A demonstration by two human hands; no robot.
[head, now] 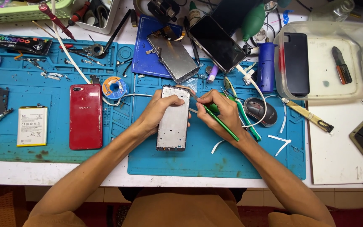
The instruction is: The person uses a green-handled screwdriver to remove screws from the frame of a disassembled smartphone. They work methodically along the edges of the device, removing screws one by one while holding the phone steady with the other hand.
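Left hand (158, 110) grip clasping phone frame (173, 120), right hand (219, 113) grip pinching green tool (220, 122), blue mat (215, 155)

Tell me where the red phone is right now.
In the head view the red phone lies back-up on the blue work mat, left of the phone frame held by the left hand, with a white battery further left.

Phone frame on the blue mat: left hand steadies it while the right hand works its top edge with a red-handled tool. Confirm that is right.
Not quite. The head view shows the tool in the right hand has a green handle, not red. The rest stands: the left hand steadies the phone frame on the blue mat.
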